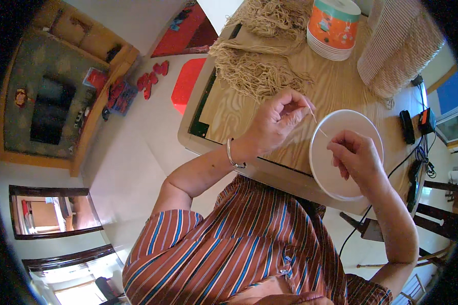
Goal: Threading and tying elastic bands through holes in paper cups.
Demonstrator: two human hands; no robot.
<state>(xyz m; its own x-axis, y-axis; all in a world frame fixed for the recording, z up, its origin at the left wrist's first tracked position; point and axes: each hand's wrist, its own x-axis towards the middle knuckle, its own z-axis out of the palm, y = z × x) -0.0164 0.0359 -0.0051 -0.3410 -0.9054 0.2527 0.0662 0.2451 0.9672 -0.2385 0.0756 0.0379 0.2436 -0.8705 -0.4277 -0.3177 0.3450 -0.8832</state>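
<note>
Over white plate [341,152] on wooden table [239,112], left hand [277,119] and right hand [356,152] both pinch one thread [319,127], fingers closed; yarn pile [259,66] behind.

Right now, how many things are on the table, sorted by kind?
White plate lying alone under the hands: 1
Stack of white plates with an orange wrapper: 1
Heaps of tan string: 1
Thin string stretched between the left hand and the right hand: 1
Ribbed beige roll: 1
Total: 5
</note>
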